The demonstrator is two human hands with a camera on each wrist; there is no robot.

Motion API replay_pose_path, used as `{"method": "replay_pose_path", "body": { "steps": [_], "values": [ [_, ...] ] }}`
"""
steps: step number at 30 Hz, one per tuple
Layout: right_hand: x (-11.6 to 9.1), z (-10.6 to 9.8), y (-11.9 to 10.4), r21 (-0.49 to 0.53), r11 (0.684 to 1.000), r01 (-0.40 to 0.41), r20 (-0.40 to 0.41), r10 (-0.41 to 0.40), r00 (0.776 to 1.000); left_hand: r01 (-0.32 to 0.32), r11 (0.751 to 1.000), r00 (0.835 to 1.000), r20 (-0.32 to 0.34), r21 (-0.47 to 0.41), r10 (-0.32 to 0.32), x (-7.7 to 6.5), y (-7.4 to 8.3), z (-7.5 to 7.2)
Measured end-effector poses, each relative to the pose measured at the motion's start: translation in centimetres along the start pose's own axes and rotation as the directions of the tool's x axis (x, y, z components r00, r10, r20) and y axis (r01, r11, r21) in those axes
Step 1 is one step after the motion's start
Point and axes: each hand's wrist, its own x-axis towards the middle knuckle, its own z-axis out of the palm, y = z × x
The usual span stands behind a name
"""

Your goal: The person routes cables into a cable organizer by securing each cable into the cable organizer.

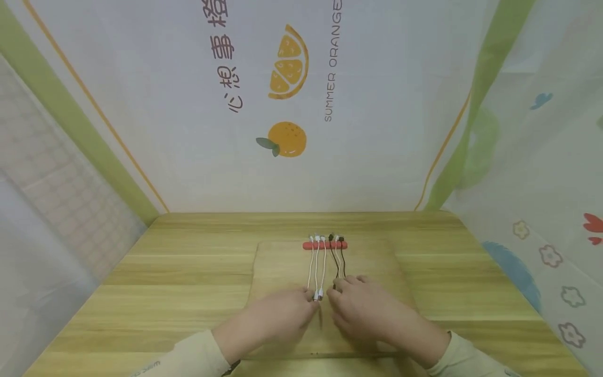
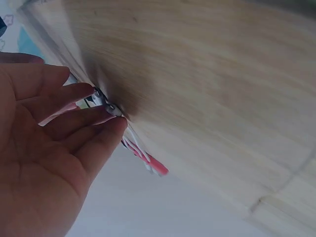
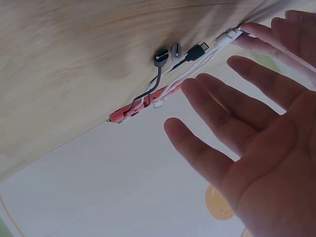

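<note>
Several short charging cables hang from a red cable holder [image 1: 325, 245] on the board, white ones on the left and mostly black ones on the right. With its fingertips at the white connectors [image 1: 318, 296], the left hand [image 1: 288, 314] has its fingers extended; those connectors show beside the tips in the left wrist view too. One white cable's lower end is hidden by that hand. The right hand [image 1: 365, 306] reaches over the lower ends of the right-hand cables. Its fingers are spread in the right wrist view, apart from a black connector [image 3: 160, 57] and a grey connector [image 3: 177, 50].
A thin wooden board [image 1: 278, 267] lies under the cables on the wood-grain table [image 1: 188, 272]. Behind the table hangs a white curtain [image 1: 377, 131] printed with oranges. Patterned cloth [image 1: 542, 209] hangs along the right side.
</note>
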Motion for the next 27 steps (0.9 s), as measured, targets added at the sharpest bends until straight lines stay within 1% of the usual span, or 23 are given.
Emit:
{"method": "replay_pose_path", "body": {
  "steps": [4,6,9,11,13,15,18,23,27],
  "values": [
    [0.1,0.2,0.3,0.04,0.999,-0.029,0.024,0.028,0.999,0.039,0.999,0.999,0.025,-0.032,-0.038,0.3,0.4,0.1],
    [0.3,0.4,0.5,0.053,0.998,-0.04,0.029,0.038,0.999,0.053,0.998,0.998,0.028,-0.042,-0.052,0.4,0.5,0.0],
    [0.4,0.8,0.5,0.038,0.999,-0.025,0.028,0.024,0.999,0.051,0.998,0.999,0.018,-0.033,-0.051,0.5,0.5,-0.1],
    [0.7,1.1,0.4,0.031,1.0,0.002,0.029,-0.003,1.0,0.042,0.999,0.999,0.013,-0.02,-0.041,0.5,0.4,-0.1],
    [0.8,1.4,0.2,0.051,0.998,0.023,0.043,-0.025,0.999,0.034,0.999,0.999,0.016,-0.011,-0.034,0.5,0.3,-0.1],
    [0.9,1.6,0.0,0.09,0.996,0.024,0.059,-0.029,0.998,0.028,1.0,0.999,0.021,-0.005,-0.028,0.5,0.2,-0.1],
    [0.9,1.8,0.0,0.123,0.992,0.002,0.094,-0.014,0.995,0.03,0.999,0.999,0.031,-0.018,-0.029,0.6,0.2,-0.1],
    [0.7,2.0,-0.1,0.104,0.995,0.005,0.128,-0.018,0.992,0.053,0.997,0.997,0.056,-0.05,-0.05,0.5,0.4,0.0],
    [0.5,1.9,0.0,0.114,0.993,0.016,0.118,-0.03,0.993,0.055,0.996,0.998,0.041,-0.064,-0.052,0.4,0.4,0.0]
  ]
}}
